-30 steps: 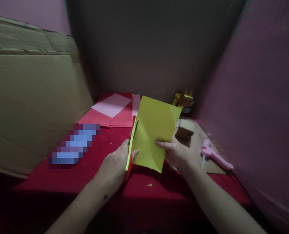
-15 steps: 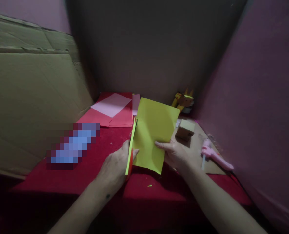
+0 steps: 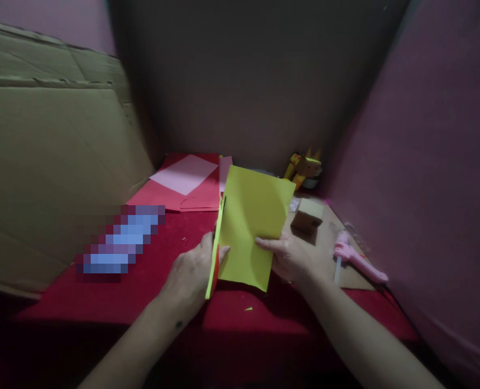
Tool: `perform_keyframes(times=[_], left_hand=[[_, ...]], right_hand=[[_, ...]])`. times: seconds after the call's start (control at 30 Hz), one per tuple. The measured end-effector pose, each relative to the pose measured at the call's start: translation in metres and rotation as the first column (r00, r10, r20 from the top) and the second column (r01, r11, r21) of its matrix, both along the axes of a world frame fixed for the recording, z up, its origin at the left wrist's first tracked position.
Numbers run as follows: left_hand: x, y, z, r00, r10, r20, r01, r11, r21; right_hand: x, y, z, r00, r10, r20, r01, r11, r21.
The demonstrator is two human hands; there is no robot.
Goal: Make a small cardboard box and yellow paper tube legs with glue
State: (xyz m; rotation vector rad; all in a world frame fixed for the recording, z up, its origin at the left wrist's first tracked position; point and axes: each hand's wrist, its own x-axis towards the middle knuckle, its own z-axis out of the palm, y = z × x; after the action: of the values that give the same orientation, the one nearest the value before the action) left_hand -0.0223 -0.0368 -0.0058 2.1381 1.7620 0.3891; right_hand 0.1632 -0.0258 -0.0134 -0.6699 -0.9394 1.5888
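Observation:
My left hand is closed around orange-handled scissors, whose dark blade runs up along the left edge of a yellow sheet of paper. A narrow yellow strip stands away from that edge, beside the handle and in front of part of my left hand. My right hand pinches the sheet at its right side, thumb on the front face and the other fingers behind it. Most of the scissors are hidden by the strip and my hand.
Red sheets and a pink sheet lie back left. A pink glue gun and a small cardboard box rest on cardboard at right. Behind them stands a yellow figure. A yellow scrap lies in front.
The yellow sheet has shifted slightly down and left with both hands. The strip's lower end hangs a little lower. Both holds are the same.

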Motion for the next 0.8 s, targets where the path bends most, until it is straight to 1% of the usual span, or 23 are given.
perform_keyframes(times=[0.07,0.13,0.27,0.33,0.43,0.5,0.67,0.73,0.8], left_hand=[[0.001,0.0,0.001,0.999,0.035,0.0,-0.034,0.999,-0.024],[0.0,0.001,0.002,0.998,0.059,0.034,-0.059,0.998,-0.017],[-0.001,0.002,0.002,0.998,0.035,0.045,-0.037,0.999,0.032],[0.0,0.002,0.003,0.999,0.038,0.005,-0.038,0.999,0.036],[0.002,0.001,0.005,0.998,0.053,-0.044,-0.053,0.999,0.007],[0.002,0.001,0.005,0.998,0.048,-0.032,-0.048,0.999,-0.005],[-0.001,0.006,0.006,0.997,0.048,0.056,-0.05,0.998,0.025],[-0.001,0.007,0.006,0.998,0.044,0.048,-0.046,0.998,0.032],[-0.001,0.006,0.007,0.999,0.047,-0.001,-0.047,0.998,0.031]], right_hand=[[-0.001,0.001,-0.002,1.0,0.019,0.007,-0.019,1.0,-0.012],[-0.001,0.001,-0.004,0.999,0.046,0.016,-0.046,0.999,-0.023],[-0.002,0.002,-0.007,0.998,0.067,0.021,-0.065,0.996,-0.053],[-0.001,0.002,-0.007,0.998,0.066,0.022,-0.064,0.996,-0.064],[0.0,0.002,-0.008,0.996,0.086,0.029,-0.084,0.994,-0.071],[0.0,0.002,-0.008,0.995,0.098,0.032,-0.096,0.993,-0.066],[0.0,0.002,-0.012,0.993,0.115,0.029,-0.114,0.993,-0.043],[0.0,0.002,-0.013,0.993,0.112,0.034,-0.11,0.993,-0.05],[0.001,0.003,-0.015,0.993,0.113,0.043,-0.111,0.992,-0.054]])
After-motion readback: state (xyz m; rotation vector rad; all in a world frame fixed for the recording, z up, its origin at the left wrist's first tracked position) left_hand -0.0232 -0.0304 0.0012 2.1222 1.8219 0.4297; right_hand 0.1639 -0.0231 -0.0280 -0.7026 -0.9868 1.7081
